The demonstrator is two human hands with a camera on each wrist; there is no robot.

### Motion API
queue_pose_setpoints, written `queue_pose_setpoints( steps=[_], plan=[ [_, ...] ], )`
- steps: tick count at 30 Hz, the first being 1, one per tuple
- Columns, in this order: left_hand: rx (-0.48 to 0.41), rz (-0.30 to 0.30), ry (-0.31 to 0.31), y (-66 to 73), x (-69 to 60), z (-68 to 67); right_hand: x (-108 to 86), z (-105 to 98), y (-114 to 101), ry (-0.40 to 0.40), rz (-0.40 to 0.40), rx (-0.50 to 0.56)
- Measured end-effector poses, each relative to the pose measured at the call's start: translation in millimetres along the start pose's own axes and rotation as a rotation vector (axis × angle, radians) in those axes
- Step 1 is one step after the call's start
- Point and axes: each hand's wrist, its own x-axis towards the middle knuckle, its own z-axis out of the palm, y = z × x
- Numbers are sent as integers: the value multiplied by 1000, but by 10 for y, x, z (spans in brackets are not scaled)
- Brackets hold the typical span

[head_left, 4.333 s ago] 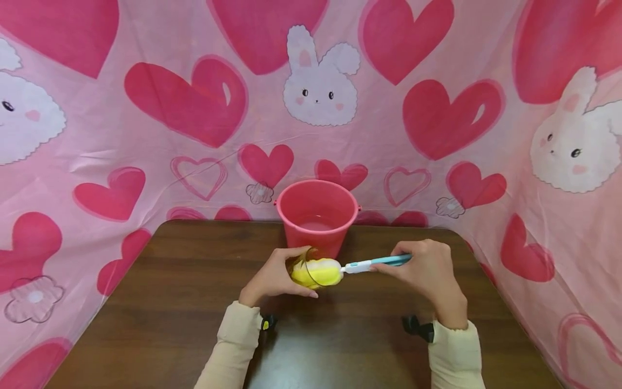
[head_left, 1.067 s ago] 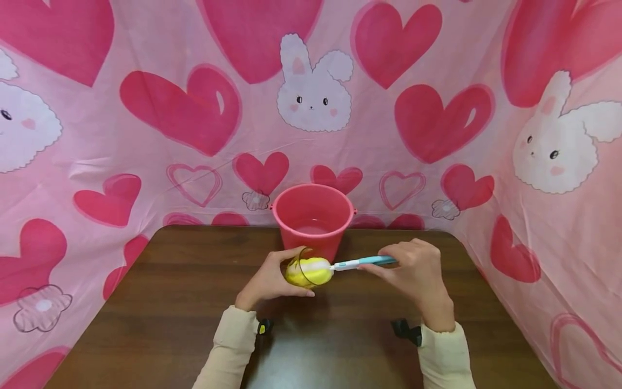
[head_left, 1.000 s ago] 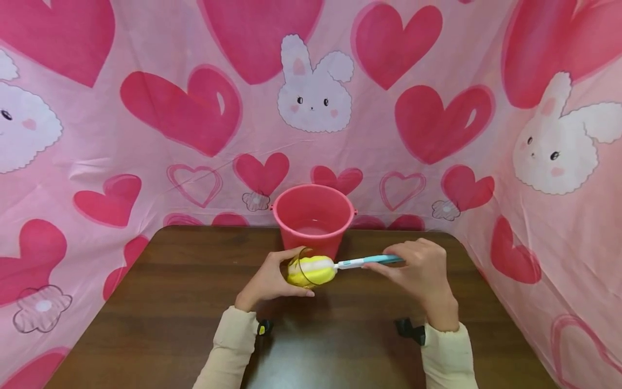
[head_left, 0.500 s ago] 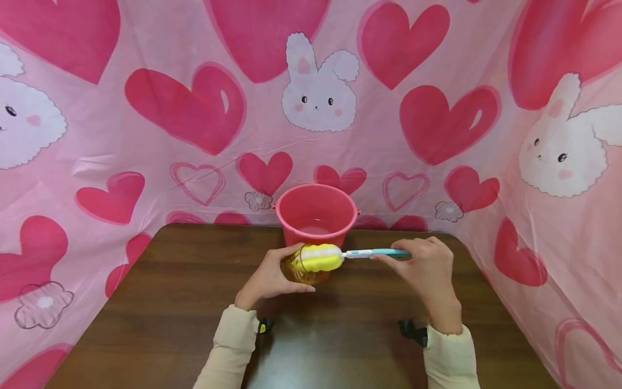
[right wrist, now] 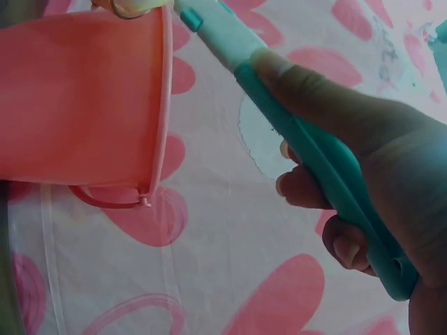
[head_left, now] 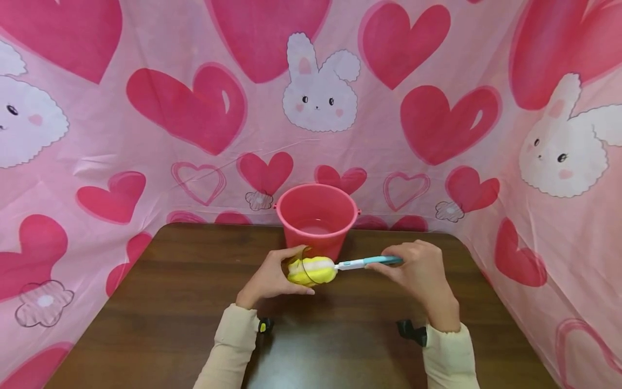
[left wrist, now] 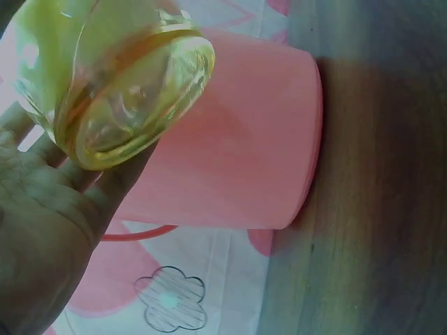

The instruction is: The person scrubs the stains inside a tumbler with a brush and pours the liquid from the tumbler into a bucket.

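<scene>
The brush (head_left: 351, 265) is lying sideways above the tabletop (head_left: 204, 302), about midway between its left and right edges, and its yellow-and-white sponge head (head_left: 320, 270) is sitting partly inside the amber glass (left wrist: 140, 105). That's the line everything is hanging on: the glass's mouth is facing right, and the brush's long axis is running straight out through it. The left hand (head_left: 272, 275) is nearer the sponge, holding the glass between thumb and fingers. Over on the right, the right hand (head_left: 418, 270) is gripping the teal handle, thumb laid along it, wrist bending inward. Behind them both, the pink bucket (head_left: 318, 244) is standing close to the tabletop's far edge.
</scene>
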Motion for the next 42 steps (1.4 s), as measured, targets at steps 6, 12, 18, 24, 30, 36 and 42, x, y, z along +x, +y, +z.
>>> queue_pose_setpoints(
  steps=[6, 12, 18, 24, 30, 36, 42],
  plan=[
    [-57, 17, -18, -27, 12, 10, -17, -69, 34, 19, 45, 39],
    [-64, 23, -20, -41, 19, 28, -44, -143, 114, 59, 83, 81],
    [-106, 15, -21, -18, 14, 45, -70, -151, 168, 101, 82, 128],
    [-158, 41, -47, 9, 37, 62, -68, -102, 170, 90, 97, 154],
    [-150, 71, -44, 58, 43, 52, -51, -60, 147, 66, 133, 155],
    [-115, 46, -29, 91, 39, 81, -26, -18, 82, 33, 119, 87],
    [-94, 27, -47, 73, 36, 130, -14, 24, 45, -4, 73, 41]
  ],
)
